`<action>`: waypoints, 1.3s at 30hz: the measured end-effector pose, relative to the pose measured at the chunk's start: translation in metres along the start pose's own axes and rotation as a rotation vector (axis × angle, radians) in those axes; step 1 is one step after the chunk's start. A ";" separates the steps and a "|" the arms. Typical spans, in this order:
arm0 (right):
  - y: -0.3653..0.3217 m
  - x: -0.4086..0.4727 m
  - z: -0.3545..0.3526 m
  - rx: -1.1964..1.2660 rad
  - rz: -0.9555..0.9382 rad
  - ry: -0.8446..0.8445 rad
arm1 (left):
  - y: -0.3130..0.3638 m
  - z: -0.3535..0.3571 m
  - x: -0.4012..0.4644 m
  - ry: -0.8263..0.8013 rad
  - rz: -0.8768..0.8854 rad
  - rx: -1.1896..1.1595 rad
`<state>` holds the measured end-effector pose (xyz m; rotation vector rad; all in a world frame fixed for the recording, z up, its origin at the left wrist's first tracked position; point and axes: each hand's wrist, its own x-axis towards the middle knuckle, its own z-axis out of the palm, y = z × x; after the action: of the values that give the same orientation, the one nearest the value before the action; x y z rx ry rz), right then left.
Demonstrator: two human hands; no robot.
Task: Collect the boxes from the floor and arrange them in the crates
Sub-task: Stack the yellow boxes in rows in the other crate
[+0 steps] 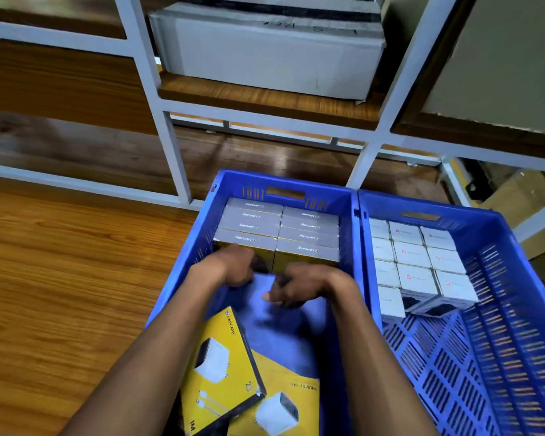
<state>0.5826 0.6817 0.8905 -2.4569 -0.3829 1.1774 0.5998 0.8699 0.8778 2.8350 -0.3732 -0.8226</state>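
Hands, left (233, 267) & right (299, 283), curled inside left crate (353, 215) beside stacked boxes (277, 229).

Soft indoor light, motion blur throughout, wide-angle bending at edges

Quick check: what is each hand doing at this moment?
Left hand: inside the left crate, grip cannot be told.
Right hand: fingers curled, holding nothing visible.

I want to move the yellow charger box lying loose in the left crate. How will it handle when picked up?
The yellow charger box looks like stiff card with flat faces, so it probably won't flex or roll. Its glossy surface may be a little slippery. Holding a small charger, it is likely light.
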 end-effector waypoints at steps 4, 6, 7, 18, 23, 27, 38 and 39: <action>-0.044 0.001 0.021 0.191 -0.125 -0.184 | -0.011 -0.006 -0.001 0.058 0.015 -0.080; -0.061 0.006 0.030 0.159 -0.128 -0.221 | -0.017 -0.006 0.000 0.104 0.008 -0.135; -0.066 0.008 0.034 0.116 -0.120 -0.227 | -0.019 -0.007 0.001 0.126 0.003 -0.152; -0.050 0.002 0.018 0.511 -0.250 -0.228 | -0.023 -0.007 0.005 0.274 0.038 -0.413; -0.007 -0.006 -0.011 0.767 -0.237 -0.021 | -0.015 -0.020 -0.009 0.254 0.025 -0.725; 0.009 -0.001 -0.024 1.115 -0.128 0.131 | -0.011 -0.028 -0.015 0.268 -0.045 -0.845; 0.006 -0.011 -0.036 1.424 -0.152 0.378 | -0.010 -0.025 -0.009 0.333 0.033 -1.204; 0.005 -0.013 -0.036 1.399 -0.161 0.332 | -0.009 -0.025 -0.009 0.330 0.027 -1.243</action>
<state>0.6029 0.6643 0.9178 -1.2772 0.2866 0.5554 0.6078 0.8833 0.9006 1.7172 0.1380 -0.3329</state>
